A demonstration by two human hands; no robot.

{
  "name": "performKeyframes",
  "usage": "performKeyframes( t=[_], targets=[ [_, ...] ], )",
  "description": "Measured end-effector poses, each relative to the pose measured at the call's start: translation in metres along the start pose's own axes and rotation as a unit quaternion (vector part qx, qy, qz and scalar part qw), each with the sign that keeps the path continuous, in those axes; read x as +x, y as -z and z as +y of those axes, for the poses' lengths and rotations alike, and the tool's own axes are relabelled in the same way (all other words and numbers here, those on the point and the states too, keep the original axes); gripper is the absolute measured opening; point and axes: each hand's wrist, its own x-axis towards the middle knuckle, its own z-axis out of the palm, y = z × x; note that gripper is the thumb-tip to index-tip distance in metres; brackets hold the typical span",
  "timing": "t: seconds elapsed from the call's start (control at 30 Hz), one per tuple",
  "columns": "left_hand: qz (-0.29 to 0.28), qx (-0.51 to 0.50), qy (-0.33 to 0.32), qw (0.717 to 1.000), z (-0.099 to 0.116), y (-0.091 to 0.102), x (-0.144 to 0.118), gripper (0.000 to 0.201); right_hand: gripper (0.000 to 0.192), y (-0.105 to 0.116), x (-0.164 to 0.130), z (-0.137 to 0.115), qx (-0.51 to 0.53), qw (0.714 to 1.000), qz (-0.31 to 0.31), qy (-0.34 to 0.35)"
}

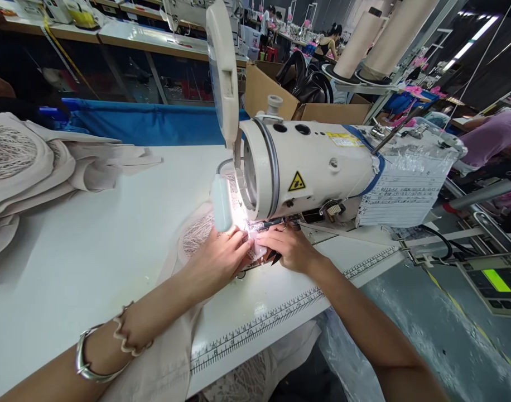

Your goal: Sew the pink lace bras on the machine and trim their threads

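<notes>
A white sewing machine [309, 162] stands on the table, its lamp lighting the needle area. Beige fabric with a lace panel [197, 231] lies under the machine head and trails over the front edge. My left hand [226, 254] presses its closed fingers onto this fabric just left of the needle. From the right, my right hand [291, 248] pinches the fabric close to the needle, fingertips nearly meeting the left ones. A dark pointed tool [276, 257] pokes out under the right palm; most of it is hidden. The needle itself is hard to make out.
Stacked beige lace pieces [50, 162] lie at the left of the table [92, 240]. A printed ruler strip [259, 326] follows its front edge. Behind are a blue cloth trough [155, 123] and a cardboard box [259, 89]. A control panel [496, 282] sits at right; co-workers are farther off.
</notes>
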Motion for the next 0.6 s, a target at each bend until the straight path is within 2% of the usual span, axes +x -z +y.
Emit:
performKeyframes(
  t=[0.2, 0.37, 0.5, 0.6],
  targets=[
    [0.017, -0.018, -0.081, 0.996, 0.006, -0.007, 0.000, 0.036, 0.035, -0.002, 0.000, 0.001, 0.018, 1.000, -0.011, -0.012],
    [-0.008, -0.014, -0.037, 0.999, 0.005, -0.009, -0.004, 0.044, 0.016, 0.002, -0.002, -0.001, 0.022, 0.999, -0.023, -0.010],
    [-0.025, -0.027, -0.019, 0.999, 0.000, -0.007, -0.004, 0.046, 0.016, 0.004, -0.002, -0.002, 0.018, 1.000, -0.018, -0.011],
    [-0.011, -0.042, -0.010, 0.999, -0.006, -0.007, -0.001, 0.039, 0.025, 0.003, -0.001, -0.001, 0.020, 1.000, -0.006, -0.021]
  ],
)
